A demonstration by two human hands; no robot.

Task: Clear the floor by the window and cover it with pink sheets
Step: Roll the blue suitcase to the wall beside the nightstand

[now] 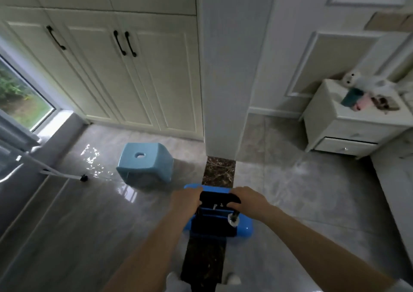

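Both hands, left [186,199] and right [247,199], around glossy blue case's [244,228] black handle [220,197].

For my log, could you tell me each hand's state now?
Left hand: grips the black handle of the blue plastic machine.
Right hand: grips the same handle.

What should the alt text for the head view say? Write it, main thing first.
Both hands, left hand and right hand, grip the black top of a blue machine on a grey tiled floor. A light blue stool stands ahead on the left, near a window and cream cupboards.
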